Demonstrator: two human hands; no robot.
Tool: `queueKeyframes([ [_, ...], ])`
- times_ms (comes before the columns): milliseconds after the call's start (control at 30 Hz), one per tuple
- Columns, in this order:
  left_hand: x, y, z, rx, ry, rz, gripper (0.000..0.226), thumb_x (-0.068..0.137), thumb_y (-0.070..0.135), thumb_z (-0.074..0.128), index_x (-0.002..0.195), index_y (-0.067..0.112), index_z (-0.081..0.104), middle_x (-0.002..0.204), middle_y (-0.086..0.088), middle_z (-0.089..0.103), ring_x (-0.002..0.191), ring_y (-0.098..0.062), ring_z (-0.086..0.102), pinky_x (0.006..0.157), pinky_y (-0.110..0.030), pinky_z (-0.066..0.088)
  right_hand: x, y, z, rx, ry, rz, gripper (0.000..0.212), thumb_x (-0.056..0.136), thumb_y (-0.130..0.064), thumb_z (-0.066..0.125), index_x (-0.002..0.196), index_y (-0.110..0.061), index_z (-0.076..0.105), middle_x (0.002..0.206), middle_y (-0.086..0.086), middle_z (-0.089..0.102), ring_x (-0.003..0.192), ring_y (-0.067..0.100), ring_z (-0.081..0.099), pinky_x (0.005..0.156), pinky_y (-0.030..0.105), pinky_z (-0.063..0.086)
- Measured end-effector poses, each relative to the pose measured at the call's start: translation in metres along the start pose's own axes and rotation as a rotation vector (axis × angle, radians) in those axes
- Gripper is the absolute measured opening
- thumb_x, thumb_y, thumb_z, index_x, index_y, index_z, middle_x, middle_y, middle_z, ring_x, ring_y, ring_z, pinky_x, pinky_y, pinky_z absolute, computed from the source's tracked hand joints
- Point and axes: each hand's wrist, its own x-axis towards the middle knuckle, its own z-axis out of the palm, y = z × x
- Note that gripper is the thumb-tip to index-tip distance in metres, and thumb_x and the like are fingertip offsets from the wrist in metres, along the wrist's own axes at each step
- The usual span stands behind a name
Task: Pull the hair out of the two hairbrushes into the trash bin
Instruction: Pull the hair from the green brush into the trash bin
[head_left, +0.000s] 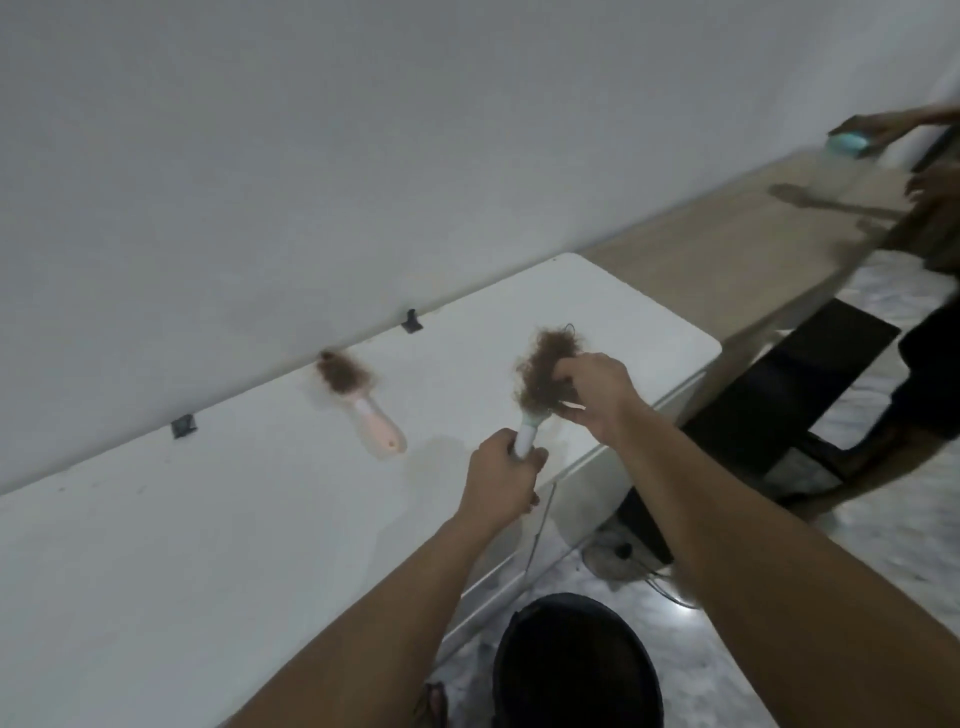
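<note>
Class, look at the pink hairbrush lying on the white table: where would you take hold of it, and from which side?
Grip the pink hairbrush by its bare handle, coming from the near table edge. The handle points toward the person, while the head, matted with hair, lies against the wall, so that end is crowded.

white brush (525, 434) upright, brown hair (545, 364) | pink brush (363, 405) flat, hair-clogged | black bin (576, 670)
</note>
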Motion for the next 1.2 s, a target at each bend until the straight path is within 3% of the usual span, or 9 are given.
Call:
queueKeyframes([
  [67,-0.001,0.004,0.018,-0.010,-0.070,-0.001,0.025,0.090,0.022,0.058,0.094,-0.003,0.056,0.071,-0.013,0.061,0.045,-0.023,0.061,0.044,-0.031,0.046,-0.004,0.006,-0.027,0.036,0.023,0.024,0.008,0.082,0.000,0.058,0.088,-0.004,0.061,0.081,0.013,0.063,0.072,0.024,0.064,0.071,0.036,0.057],
  [167,0.000,0.005,0.044,0.005,-0.163,0.002,0.025,0.089,0.024,0.061,0.092,-0.001,0.056,0.070,-0.011,0.060,0.046,-0.027,0.062,0.045,-0.031,0.045,-0.009,0.018,-0.066,0.068,0.072,0.053,0.011,0.086,-0.003,0.060,0.096,-0.006,0.063,0.099,0.013,0.069,0.093,0.027,0.068,0.085,0.041,0.057],
  [267,0.002,0.003,0.070,0.004,-0.226,-0.030,0.026,0.090,0.031,0.062,0.083,0.008,0.054,0.067,-0.011,0.061,0.051,-0.031,0.063,0.044,-0.029,0.045,-0.012,0.030,-0.098,0.090,0.157,0.086,0.017,0.085,-0.002,0.062,0.102,-0.009,0.063,0.111,0.014,0.068,0.103,0.029,0.067,0.083,0.040,0.057],
  [467,0.002,-0.010,0.117,-0.030,-0.306,-0.069,0.033,0.093,0.041,0.057,0.082,0.011,0.057,0.070,-0.016,0.068,0.054,-0.029,0.068,0.044,-0.027,0.046,-0.017,0.060,-0.145,0.149,0.279,0.168,0.034,0.081,-0.002,0.063,0.115,-0.003,0.062,0.109,0.017,0.070,0.093,0.027,0.070,0.062,0.032,0.054],
  [600,0.002,-0.024,0.139,-0.112,-0.380,-0.114,0.023,0.094,0.032,0.061,0.097,0.009,0.062,0.072,-0.015,0.069,0.053,-0.027,0.068,0.047,-0.032,0.049,-0.015,0.083,-0.167,0.128,0.346,0.201,0.019,0.083,0.002,0.060,0.100,-0.006,0.062,0.090,0.016,0.067,0.081,0.027,0.067,0.062,0.034,0.055],
  [733,0.005,-0.048,0.157,-0.090,-0.419,-0.169,0.018,0.093,0.028,0.062,0.091,0.010,0.066,0.072,-0.010,0.068,0.056,-0.021,0.067,0.055,-0.033,0.051,-0.012,0.113,-0.180,0.114,0.408,0.239,0.015,0.084,0.005,0.059,0.091,-0.008,0.059,0.084,0.017,0.062,0.074,0.027,0.063,0.057,0.034,0.055],
  [900,0.016,-0.100,0.180,-0.001,-0.365,-0.165,0.017,0.093,0.021,0.060,0.095,0.005,0.065,0.068,-0.012,0.064,0.039,-0.017,0.055,0.042,-0.026,0.042,-0.003,0.165,-0.194,0.067,0.380,0.300,0.010,0.090,-0.002,0.060,0.099,-0.004,0.064,0.096,0.018,0.067,0.086,0.029,0.066,0.075,0.042,0.058],
  [1033,0.026,-0.154,0.196,0.076,-0.369,-0.173,0.016,0.092,0.026,0.060,0.082,0.014,0.064,0.064,-0.009,0.065,0.042,-0.018,0.053,0.045,-0.026,0.042,0.013,0.226,-0.200,0.098,0.368,0.351,0.029,0.091,-0.008,0.061,0.120,-0.002,0.060,0.111,0.018,0.068,0.090,0.026,0.068,0.069,0.034,0.058],
  [1200,0.036,-0.234,0.213,0.125,-0.418,-0.202,0.019,0.092,0.028,0.062,0.088,0.009,0.066,0.068,-0.009,0.068,0.041,-0.016,0.054,0.044,-0.026,0.042,0.029,0.311,-0.196,0.126,0.348,0.372,0.015,0.093,-0.004,0.057,0.108,-0.007,0.060,0.091,0.009,0.067,0.080,0.020,0.066,0.069,0.032,0.050],
])
